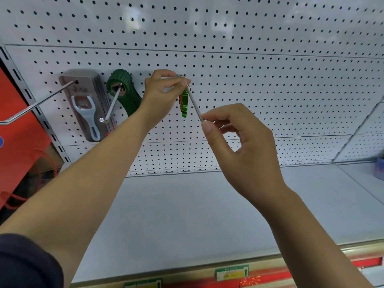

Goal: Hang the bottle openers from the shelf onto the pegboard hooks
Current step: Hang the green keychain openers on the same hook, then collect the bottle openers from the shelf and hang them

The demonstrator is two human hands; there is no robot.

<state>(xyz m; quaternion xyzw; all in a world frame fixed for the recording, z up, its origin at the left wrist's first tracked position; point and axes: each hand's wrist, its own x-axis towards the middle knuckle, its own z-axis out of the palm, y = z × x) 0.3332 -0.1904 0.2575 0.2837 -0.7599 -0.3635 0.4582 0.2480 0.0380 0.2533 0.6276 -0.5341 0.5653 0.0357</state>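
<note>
Bare left grip (pixel 160 92) and right grip (pixel 243 142), bare forearms (pixel 93 173), dark navy sleeve (pixel 27 265) at left elbow

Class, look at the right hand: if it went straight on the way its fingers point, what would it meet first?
The right hand would meet the hook's tip, which its thumb seems to touch; beyond that, the green bottle opener. Depth is unclear.

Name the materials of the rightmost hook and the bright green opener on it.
The thin silver peg hook is likely steel wire, plated, judging by its pale shine. The bright green bottle opener has a glossy, saturated sheen that suggests anodised or painted metal; plastic is possible.
</note>
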